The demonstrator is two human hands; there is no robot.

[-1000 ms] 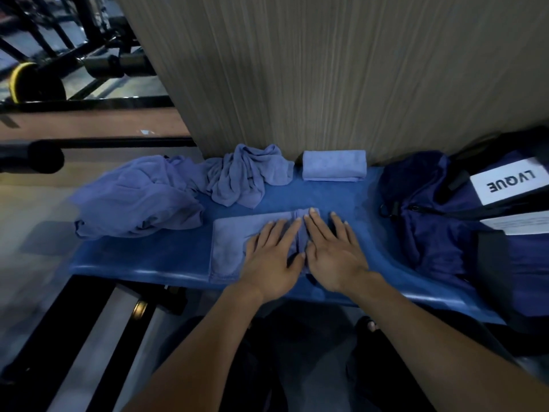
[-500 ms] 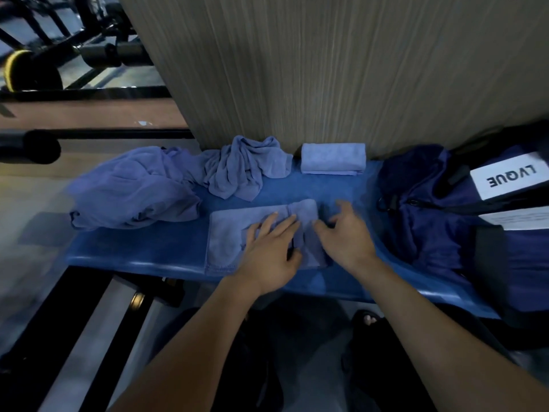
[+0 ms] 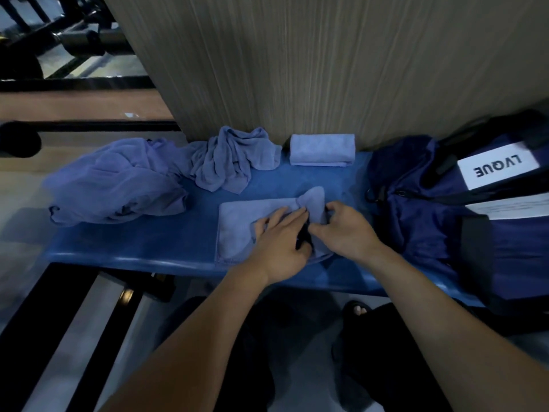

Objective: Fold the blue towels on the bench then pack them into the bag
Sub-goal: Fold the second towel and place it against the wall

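Half-folded towel (image 3: 237, 224), worktop (image 3: 133, 248) front: left hand (image 3: 277, 245) pressed it flat, fingers straight; right hand (image 3: 346, 233) pinched its lifted right end. Bag (image 3: 416, 233) lay right of the towel.

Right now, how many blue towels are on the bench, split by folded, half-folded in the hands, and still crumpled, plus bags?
Folded towel: 1
Half-folded towel, with the left hand resting on it and the right hand pinching its end: 1
Crumpled towels, large and small: 2
Navy bag: 1
Total: 5 things, all on the bench.
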